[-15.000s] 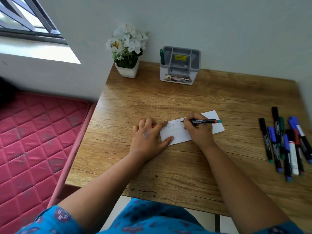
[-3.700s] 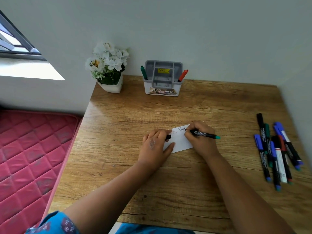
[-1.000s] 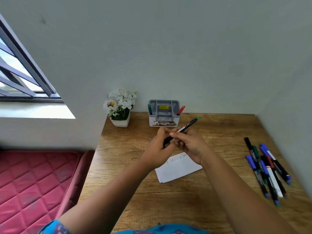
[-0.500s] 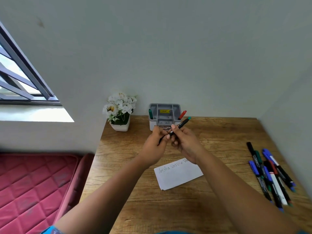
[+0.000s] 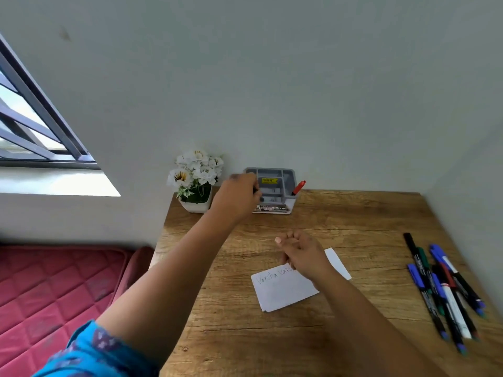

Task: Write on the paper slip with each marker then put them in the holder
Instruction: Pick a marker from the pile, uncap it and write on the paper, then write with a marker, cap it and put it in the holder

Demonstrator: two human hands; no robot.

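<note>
My left hand [image 5: 236, 197] reaches to the left side of the grey holder [image 5: 284, 178] at the back of the table and grips a black marker [image 5: 258, 195]; only a short dark piece of it shows past my fingers. A red-capped marker [image 5: 298, 187] stands in the holder's right slot. The white paper slip [image 5: 283, 291] with handwriting along its top lies in the middle of the table. My right hand [image 5: 302, 254] hovers over the slip's upper edge, fingers loosely curled, holding nothing. Several loose markers [image 5: 446, 289] lie at the right.
A white pot of white flowers [image 5: 196, 180] stands just left of the holder, close to my left hand. The wooden table [image 5: 353, 213] meets the wall at the back and right. A red mattress [image 5: 54, 281] lies beyond the left edge, under a window.
Both hands held the marker above the table; now my left hand alone has carried it back to the holder. My right hand has let go and dropped toward the slip.
</note>
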